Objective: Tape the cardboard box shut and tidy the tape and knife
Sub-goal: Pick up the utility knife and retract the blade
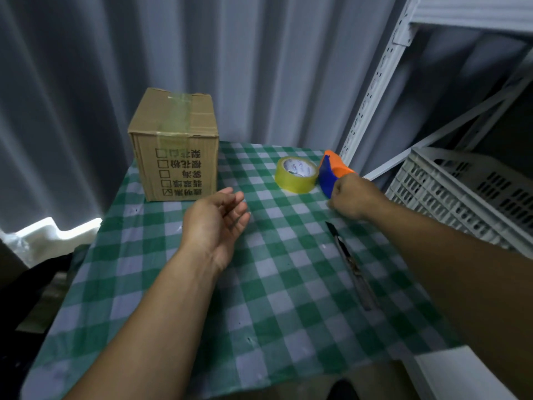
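- The cardboard box (174, 145) stands at the far left of the bench (259, 298), its flaps down and a strip of clear tape running over the top seam and a little way down the front face.
- The front of the box carries printed characters and small checkboxes, upside down from where I stand.
- The roll of tape (297, 174) lies flat on the far right part of the bench, well apart from the box, yellowish with a white core.
- Just beside the roll, on its right, is an orange and blue tool (331, 173); I cannot tell whether it is a tape cutter or something else.
- My right hand (353, 197) has its grip curled closed around the near end of that tool, knuckles toward me.
- My left hand (217, 219) hovers above the middle of the bench, palm turned up and inward, fingers loosely spread, its grip slack and with nothing in it.
- The knife (350, 262) lies on the checked cloth under my right forearm, a dark slim shape pointing away from me, touched by neither hand.
- The bench is covered with a green and white checked cloth.
- A grey curtain (202, 53) hangs behind, and a white shelf frame (372, 90) and a white plastic crate (461, 192) stand to the right.
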